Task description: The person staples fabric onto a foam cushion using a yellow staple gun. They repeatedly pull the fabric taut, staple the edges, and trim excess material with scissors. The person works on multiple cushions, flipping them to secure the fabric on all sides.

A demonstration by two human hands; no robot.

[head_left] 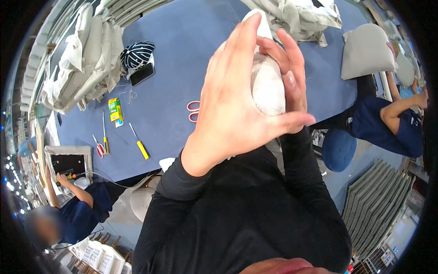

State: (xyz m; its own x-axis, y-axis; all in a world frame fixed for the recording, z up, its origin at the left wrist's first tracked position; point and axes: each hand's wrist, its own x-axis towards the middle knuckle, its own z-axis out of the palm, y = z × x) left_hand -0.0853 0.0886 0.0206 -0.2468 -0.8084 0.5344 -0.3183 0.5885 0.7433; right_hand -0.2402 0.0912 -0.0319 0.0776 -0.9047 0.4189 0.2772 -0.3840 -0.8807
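Observation:
A light grey-beige padded fabric piece (268, 89) is held up close in front of me, above the table's near edge. My left hand (228, 96) lies along its left side with long, nearly straight fingers and the thumb reaching across below. On the other side my right hand (294, 68) curls its fingers round the piece. White material (263, 31) shows at its upper end between the fingertips. Much of the piece is hidden behind my hands. Red-handled scissors (194, 117) lie on the table just left of my left wrist, their blades out of sight.
On the blue table (169, 59) lie a phone (142, 74), a striped cap (137, 54), yellow-handled tools (143, 150), a small green-yellow box (115, 110) and more scissors (100, 150). Fabric covers (84, 59) are heaped at left and far right. Co-workers stand at both sides.

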